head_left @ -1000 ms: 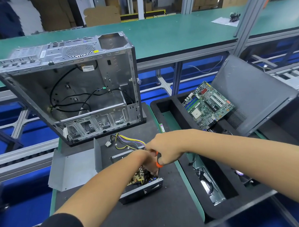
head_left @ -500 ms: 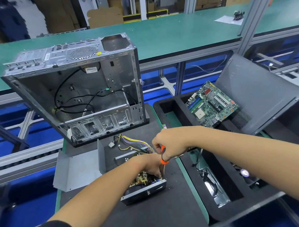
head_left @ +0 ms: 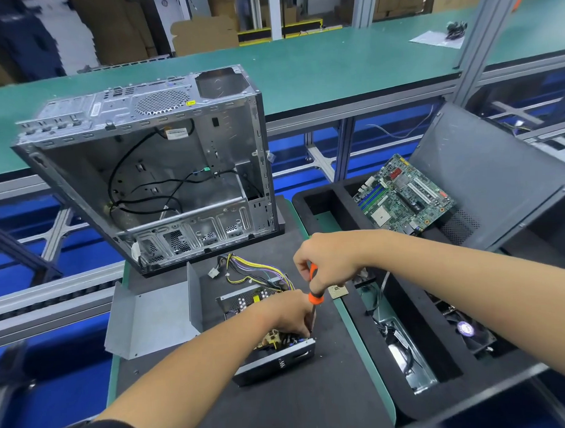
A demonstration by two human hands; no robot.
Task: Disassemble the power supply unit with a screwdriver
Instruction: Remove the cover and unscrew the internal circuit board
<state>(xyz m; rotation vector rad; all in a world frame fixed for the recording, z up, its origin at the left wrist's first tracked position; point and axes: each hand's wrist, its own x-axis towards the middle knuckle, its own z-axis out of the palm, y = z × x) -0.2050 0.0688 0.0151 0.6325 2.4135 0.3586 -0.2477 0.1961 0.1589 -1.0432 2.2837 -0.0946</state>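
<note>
The opened power supply unit (head_left: 274, 359) lies on the black mat, its circuit board bare and a bundle of yellow and black wires (head_left: 258, 273) trailing off its far side. My right hand (head_left: 328, 260) grips the orange-and-black screwdriver (head_left: 314, 293), held upright with its tip down in the unit's right front corner. My left hand (head_left: 290, 313) reaches into the unit beside the tip, fingers curled down onto the board; what they touch is hidden. The unit's removed grey cover (head_left: 149, 316) lies to its left.
An empty metal computer case (head_left: 150, 174) stands tilted behind the unit. On the right, a black foam tray (head_left: 407, 363) holds a motherboard (head_left: 403, 199), a fan (head_left: 467, 330), other parts and a dark side panel (head_left: 486, 175). A green bench runs across the back.
The view has shifted slightly, so everything sits a bit further right. My right hand has lifted a little on the screwdriver handle; my left hand stays in the unit.
</note>
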